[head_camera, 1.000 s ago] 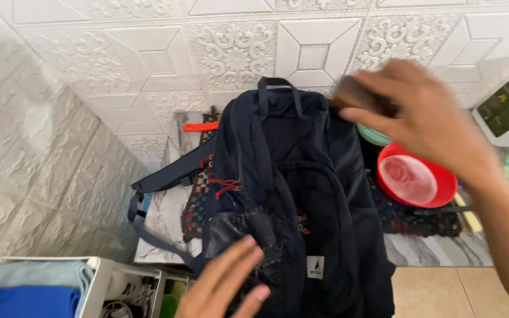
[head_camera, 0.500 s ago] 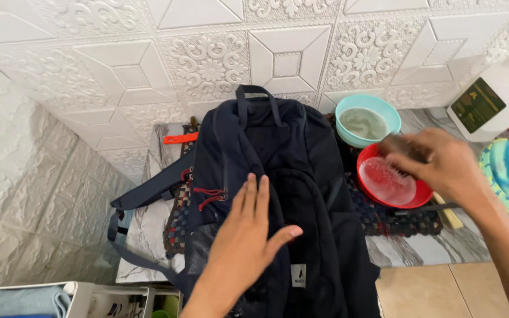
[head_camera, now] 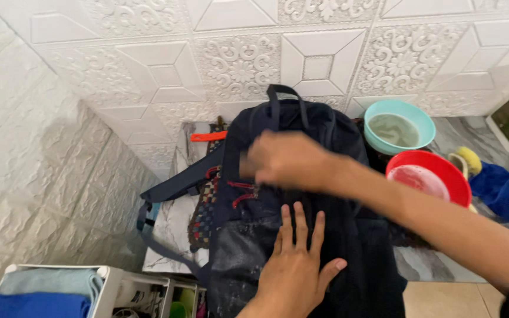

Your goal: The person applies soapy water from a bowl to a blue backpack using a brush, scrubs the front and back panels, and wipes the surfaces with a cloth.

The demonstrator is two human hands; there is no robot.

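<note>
A dark navy backpack (head_camera: 301, 123) lies flat on a marble counter (head_camera: 172, 224), its top handle toward the tiled wall. My left hand (head_camera: 297, 268) rests flat on the lower middle of the bag, fingers spread. My right hand (head_camera: 284, 160) reaches across from the right and sits over the upper left part of the bag, near the red zipper pulls (head_camera: 240, 191). Its fingers are curled and blurred; what they hold cannot be made out.
A teal bowl (head_camera: 400, 112) of murky water and a red bowl (head_camera: 449, 171) stand to the bag's right. A blue cloth (head_camera: 502, 194) lies further right. A white bin (head_camera: 104, 285) with folded blue cloths sits below left. An embossed tiled wall (head_camera: 319, 53) backs the counter.
My right hand has swept from the red bowl on the right across to the bag's upper left. My left hand stays flat on the bag, a little lower.
</note>
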